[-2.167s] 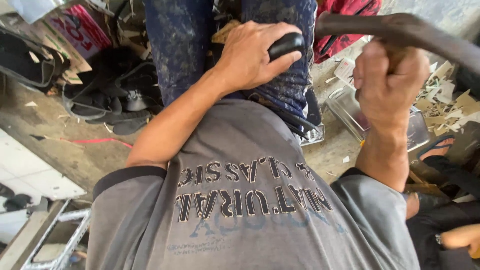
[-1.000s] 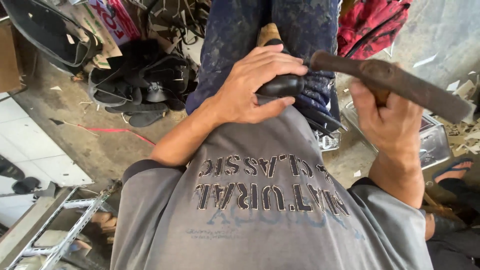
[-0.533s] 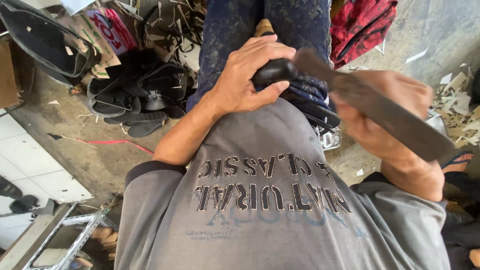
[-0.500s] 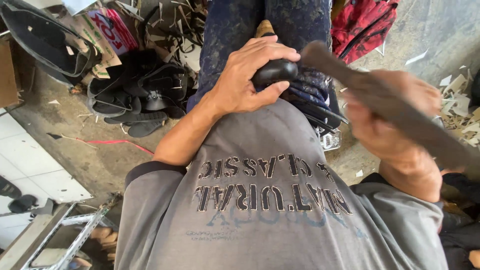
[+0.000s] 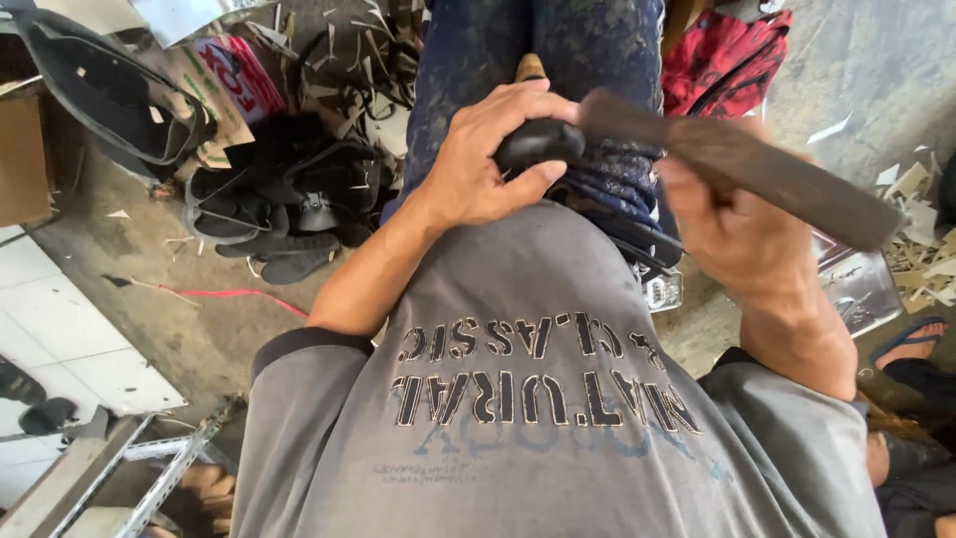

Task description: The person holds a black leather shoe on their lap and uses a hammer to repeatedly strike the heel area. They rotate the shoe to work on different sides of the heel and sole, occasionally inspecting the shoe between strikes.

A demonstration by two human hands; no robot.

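My left hand (image 5: 488, 159) presses a small black rubber piece (image 5: 538, 142) down against my lap, over dark blue speckled trousers (image 5: 478, 60). My right hand (image 5: 737, 229) grips a long dark tool (image 5: 737, 164) with a flat rusty bar shape; its tip touches the black piece. The right hand and tool are motion-blurred. My grey printed shirt (image 5: 538, 399) fills the lower part of the view.
A heap of black rubber shoe parts (image 5: 289, 204) lies on the concrete floor at left, with a large black piece (image 5: 100, 90) beyond. A red bag (image 5: 727, 50) sits top right. Pale scraps (image 5: 926, 249) and a metal tray (image 5: 856, 289) lie at right. White tiles (image 5: 60, 339) and a metal frame (image 5: 149, 468) are lower left.
My right hand raised the tool, swung it toward the black piece and now has its tip on it again. My left hand kept its hold.
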